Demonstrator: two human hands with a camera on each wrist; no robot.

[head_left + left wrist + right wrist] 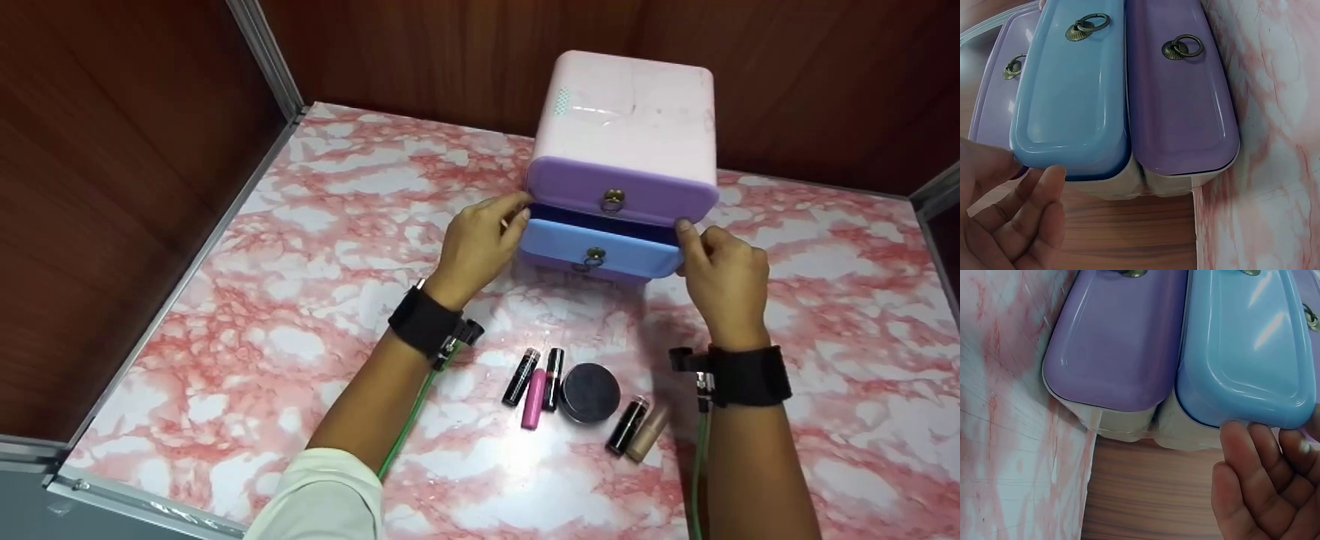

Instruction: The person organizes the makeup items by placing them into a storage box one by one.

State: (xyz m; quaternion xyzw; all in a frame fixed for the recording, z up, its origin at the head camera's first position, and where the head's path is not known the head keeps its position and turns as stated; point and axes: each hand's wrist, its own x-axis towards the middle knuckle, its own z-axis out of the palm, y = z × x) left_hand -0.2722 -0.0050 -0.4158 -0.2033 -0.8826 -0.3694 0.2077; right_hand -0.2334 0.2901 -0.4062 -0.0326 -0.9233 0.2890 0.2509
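Fingers of the left hand (480, 244) and right hand (724, 281) pinch the blue drawer (637, 256) at its nine and three o'clock ends.
Partly open, the drawer lies around three o'clock from the head view's centre; the upper purple drawer (570, 187) sits between twelve and one from it. Toward six, on the marbled table (337, 300), rests the round black container (590, 392), with the pink tube (533, 401) at its nine o'clock and gold tube (648, 435) at four.

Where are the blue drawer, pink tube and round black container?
Blue drawer (1072, 90), left wrist view: middle of front panel.
Pink tube (533, 400), head view: middle of body.
Round black container (590, 391), head view: top face.
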